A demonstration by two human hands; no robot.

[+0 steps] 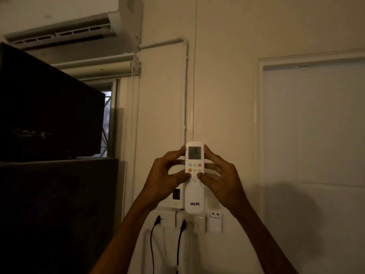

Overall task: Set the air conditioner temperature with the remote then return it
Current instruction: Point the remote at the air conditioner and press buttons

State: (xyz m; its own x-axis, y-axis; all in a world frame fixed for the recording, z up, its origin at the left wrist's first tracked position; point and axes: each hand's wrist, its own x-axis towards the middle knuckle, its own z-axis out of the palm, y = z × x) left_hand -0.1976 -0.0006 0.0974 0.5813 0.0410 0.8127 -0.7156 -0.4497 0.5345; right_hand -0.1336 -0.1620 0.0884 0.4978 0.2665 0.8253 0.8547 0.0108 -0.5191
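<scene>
A white remote [194,196] marked AUX is held upright in front of the wall, its small grey screen lit at the top. My left hand [166,175] grips its left side and my right hand [219,175] grips its right side. Both thumbs rest on the round button pad below the coloured buttons. The white air conditioner [65,26] hangs high on the wall at the upper left, its flap open.
Wall sockets [167,218] with two black plugs and cables sit just under the remote, beside a small white holder [214,222]. Dark stacked furniture [49,135] fills the left. A white door [316,135] is at the right. A pipe [184,86] runs down the wall.
</scene>
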